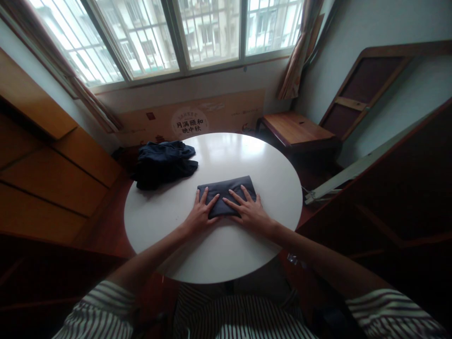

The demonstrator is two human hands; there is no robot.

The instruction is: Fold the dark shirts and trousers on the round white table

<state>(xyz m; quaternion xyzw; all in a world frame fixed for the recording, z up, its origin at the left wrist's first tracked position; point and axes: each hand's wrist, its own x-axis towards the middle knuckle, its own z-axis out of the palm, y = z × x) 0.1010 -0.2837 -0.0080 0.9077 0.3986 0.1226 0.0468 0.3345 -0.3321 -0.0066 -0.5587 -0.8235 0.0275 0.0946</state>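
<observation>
A dark grey folded piece of cloth (pixel 226 187), flat and roughly rectangular, lies on the round white table (pixel 219 249). It looks like a folded garment, though its exact kind does not show. My left hand (pixel 203 209) rests on its left part with the fingers spread. On the right part lies my right hand (pixel 247 207), fingers also spread and pointing away from me. Both thumbs are near the cloth's near edge. A crumpled heap of dark clothing (pixel 164 165) sits at the table's far left, apart from my hands.
Beyond the table at the right stands a wooden stool or small table (pixel 296 128). A large printed cardboard panel (pixel 226 113) leans under the barred window (pixel 212 33). Wooden cabinets (pixel 45 179) line the left, and a dark wooden surface (pixel 388 202) slopes at the right.
</observation>
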